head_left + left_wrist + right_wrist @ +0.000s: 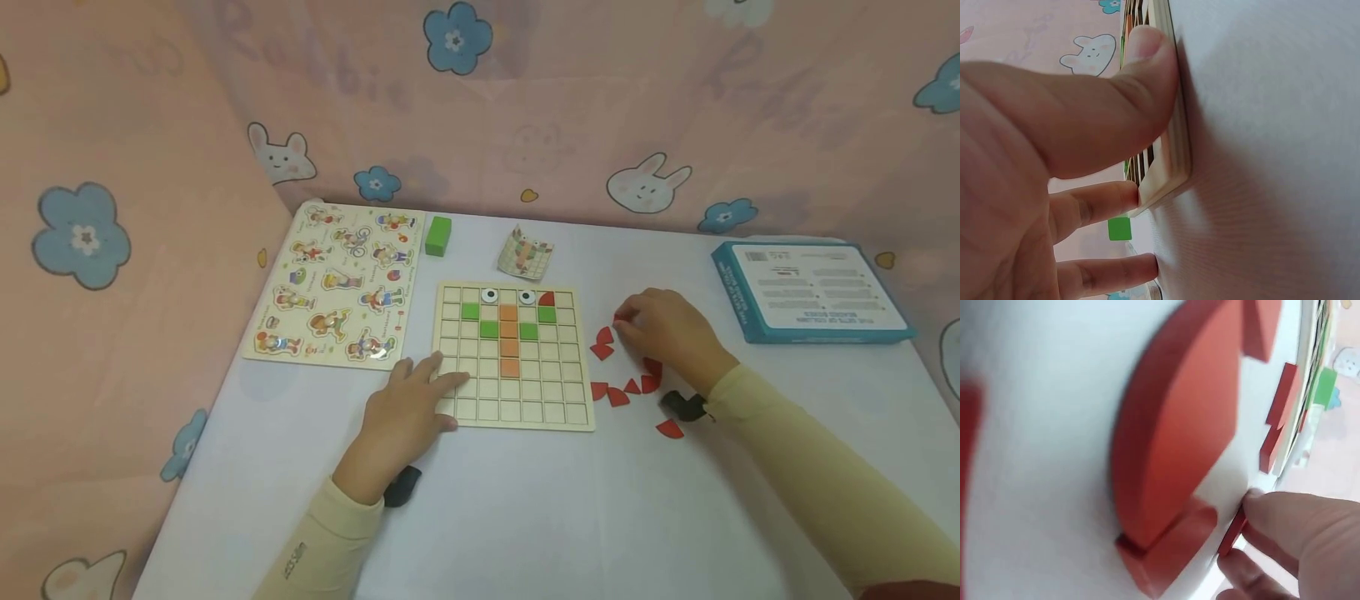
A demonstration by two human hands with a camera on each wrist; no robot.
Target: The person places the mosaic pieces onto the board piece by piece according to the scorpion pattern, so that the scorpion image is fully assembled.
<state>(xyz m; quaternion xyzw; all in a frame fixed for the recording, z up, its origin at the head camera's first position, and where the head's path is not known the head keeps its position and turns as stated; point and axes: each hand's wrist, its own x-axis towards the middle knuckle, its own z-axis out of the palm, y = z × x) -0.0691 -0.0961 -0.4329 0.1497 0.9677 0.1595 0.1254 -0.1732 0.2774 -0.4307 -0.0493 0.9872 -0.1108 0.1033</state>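
A wooden grid board lies flat at the middle of the table, with green and orange squares, two eye discs and one red quarter-circle piece in its cells. My left hand rests at the board's lower left corner, fingers spread; in the left wrist view the thumb lies over its edge. To the right of the board, my right hand pinches a small red piece between thumb and fingers, low over the table. Several loose red pieces lie between the board and that hand.
A picture puzzle board lies at the left, with a green block beside it. Behind the grid board is a small pattern card. A blue and white box lies at the right. Patterned cloth hangs behind the table.
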